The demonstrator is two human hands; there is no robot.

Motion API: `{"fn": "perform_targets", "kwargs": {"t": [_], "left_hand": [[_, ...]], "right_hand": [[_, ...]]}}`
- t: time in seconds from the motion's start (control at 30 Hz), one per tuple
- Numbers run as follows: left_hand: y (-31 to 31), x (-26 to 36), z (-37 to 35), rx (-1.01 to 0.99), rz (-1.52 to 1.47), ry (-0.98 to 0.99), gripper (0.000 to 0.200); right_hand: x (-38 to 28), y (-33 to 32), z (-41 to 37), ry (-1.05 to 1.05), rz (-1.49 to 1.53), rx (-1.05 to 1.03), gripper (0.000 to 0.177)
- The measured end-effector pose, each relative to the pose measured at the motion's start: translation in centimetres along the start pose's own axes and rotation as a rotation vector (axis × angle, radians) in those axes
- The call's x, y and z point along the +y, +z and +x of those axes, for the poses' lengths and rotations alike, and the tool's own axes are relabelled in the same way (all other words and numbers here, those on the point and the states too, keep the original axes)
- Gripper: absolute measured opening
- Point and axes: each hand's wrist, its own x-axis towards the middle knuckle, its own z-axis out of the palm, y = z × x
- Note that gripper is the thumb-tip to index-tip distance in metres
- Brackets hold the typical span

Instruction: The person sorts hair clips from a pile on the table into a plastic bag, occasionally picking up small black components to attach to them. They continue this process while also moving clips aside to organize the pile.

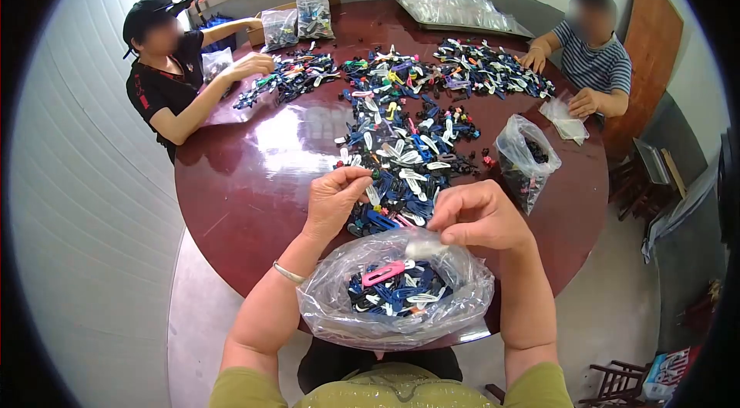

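Observation:
My left hand (337,198) is over the near end of the hair clip pile (397,150). Its thumb and forefinger pinch a small dark green hair clip (376,174). My right hand (484,217) hovers above the far rim of a clear plastic bag (327,308), its fingers curled but apart. Just below those fingertips is a blurred whitish thing (426,247), apparently out of their grasp. The bag stands wide at the table's near edge. Inside lie blue and white snap clips (401,292), with a pink snap clip (385,274) on top.
A round dark red table (247,211) fills the middle. An upright bag of dark clips (524,177) stands right of the pile. Across the table two people, one left and one right, have hands at the pile. Filled bags (314,15) and stacked clear bags (459,8) are at the back.

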Motion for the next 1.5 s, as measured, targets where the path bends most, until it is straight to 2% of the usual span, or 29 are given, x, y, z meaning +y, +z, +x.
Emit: {"fn": "perform_targets", "kwargs": {"t": [0.07, 0.1, 0.13, 0.2, 0.3, 0.4, 0.47, 0.53, 0.57, 0.67, 0.77, 0.87, 0.9, 0.93, 1.0, 1.1, 1.2, 1.23, 1.43, 1.5], "left_hand": [[0.2, 0.0, -0.1, -0.019, 0.028, -0.001, 0.010], [0.2, 0.0, -0.1, -0.030, 0.016, -0.008, 0.009], [0.3, -0.1, -0.2, -0.043, 0.004, -0.016, 0.009], [0.5, -0.1, -0.2, -0.081, -0.049, -0.031, 0.009], [0.5, -0.2, -0.4, -0.139, -0.120, -0.051, 0.008], [0.7, -0.1, -0.7, -0.176, -0.126, -0.052, 0.007], [0.7, 0.1, -0.8, -0.166, -0.174, -0.047, 0.006], [0.6, 0.0, -0.6, -0.112, -0.001, 0.004, 0.006], [0.4, 0.0, -0.4, -0.084, 0.085, 0.030, 0.005], [-0.3, 0.7, -0.3, -0.066, 0.641, 0.321, 0.008], [-0.8, 0.4, 0.1, -0.135, 0.836, 0.566, 0.013], [-0.3, 1.4, -0.4, -0.206, 0.955, 0.550, 0.018], [-0.2, 1.3, -0.4, -0.211, 0.985, 0.550, 0.018], [0.0, 1.3, -0.4, -0.214, 1.016, 0.550, 0.017], [0.4, 1.1, -0.3, -0.210, 1.049, 0.555, 0.017], [0.5, 0.8, -0.2, -0.198, 1.061, 0.555, 0.014], [0.5, 0.6, -0.2, -0.195, 1.055, 0.560, 0.011], [0.4, 0.6, -0.2, -0.195, 1.045, 0.571, 0.010], [0.2, 0.5, -0.1, -0.119, 0.850, 0.576, 0.005], [0.1, 0.6, -0.1, -0.093, 0.809, 0.561, 0.005]], "right_hand": [[0.9, 0.8, 0.6, 0.007, -0.034, 0.125, 0.009], [1.9, 1.3, 1.4, 0.056, -0.123, 0.294, 0.010], [3.7, 0.8, 2.0, 0.031, -0.286, 0.337, 0.011], [6.1, 1.0, 2.8, 0.020, -0.336, 0.365, 0.015], [7.3, 1.7, 3.4, -0.079, -0.640, 0.262, 0.023], [6.9, 2.2, 3.5, -0.088, -0.710, 0.258, 0.019], [7.0, 1.8, 3.6, -0.034, -0.601, 0.321, 0.015], [6.2, 1.0, 3.3, 0.063, -0.508, 0.373, 0.014], [5.5, 0.9, 3.1, 0.037, -0.460, 0.394, 0.014], [1.7, 1.1, 1.7, 0.029, -0.164, 0.382, 0.008], [-0.8, 0.7, 0.1, -0.063, -0.137, 0.135, 0.009], [-0.4, 0.9, 0.2, -0.027, -0.237, 0.114, 0.009], [0.0, 1.4, 0.7, 0.109, -0.113, 0.279, 0.009], [1.5, 0.9, 1.5, 0.068, -0.175, 0.358, 0.009], [5.1, -0.3, 2.7, -0.062, -0.465, 0.371, 0.010], [7.7, -0.2, 3.6, -0.179, -0.879, 0.297, 0.013], [7.8, 1.2, 4.0, -0.196, -1.147, 0.232, 0.011], [8.3, 1.3, 4.0, -0.270, -1.203, 0.251, 0.012], [7.8, 0.7, 3.9, -0.293, -1.400, 0.307, 0.011], [7.4, 1.0, 3.9, -0.307, -1.254, 0.320, 0.012]]}}
